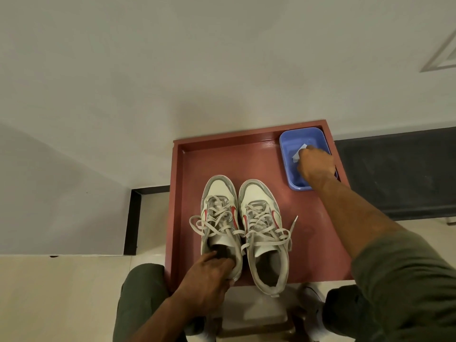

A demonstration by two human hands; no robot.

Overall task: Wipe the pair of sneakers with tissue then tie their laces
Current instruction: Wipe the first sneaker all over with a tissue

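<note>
Two white and grey sneakers with red side marks stand side by side, toes pointing away, on a red-brown tray table [306, 218]. Both have loose, untied laces. My left hand [209, 277] grips the heel of the left sneaker [218, 211], fingers curled into its opening. The right sneaker [261, 225] stands free beside it. My right hand [314, 165] reaches into a blue plastic tub [288, 149] at the table's far right corner and pinches a white tissue [299, 151].
The table has a raised rim along its far and side edges. A pale wall stands just behind it, with dark skirting at the floor. My knees in dark green trousers sit under the table's near edge.
</note>
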